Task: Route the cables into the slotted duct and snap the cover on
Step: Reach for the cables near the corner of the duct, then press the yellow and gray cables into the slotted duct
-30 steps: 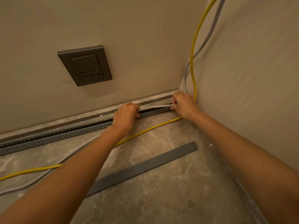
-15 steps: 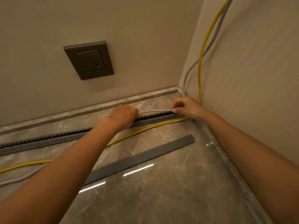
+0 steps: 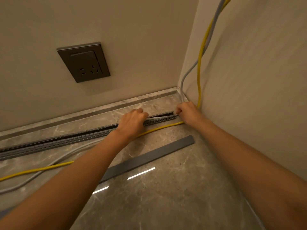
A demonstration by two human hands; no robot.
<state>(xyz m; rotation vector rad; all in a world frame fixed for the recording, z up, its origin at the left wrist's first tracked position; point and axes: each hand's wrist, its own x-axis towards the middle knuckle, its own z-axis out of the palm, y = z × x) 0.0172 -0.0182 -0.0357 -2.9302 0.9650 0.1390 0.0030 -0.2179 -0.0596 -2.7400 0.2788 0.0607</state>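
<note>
Both hands work the corner end of the slotted duct [image 3: 66, 141]: L hand [image 3: 132, 121] curled knuckles-up over the channel, fingers closed on the grey cable [image 3: 157, 117], R hand [image 3: 186, 111] pinching the same cable at the duct's end by the corner. Between the hands, the stretch that a sec ago stood clear above the slots now lies low along the open channel, w/ the hands themselves dropped closer to the floor; whether it's fully seated can't be told. Grey cable is thus likely going in first. Yellow cable [image 3: 159, 128] remains outside, on the marble floor [image 3: 166, 205] just nearer the person than both hands, passing under the L wrist. Cover [image 3: 149, 159] lies loose, nearer still, apart from the duct. Wall socket [image 3: 83, 62] sits above the L hand.
</note>
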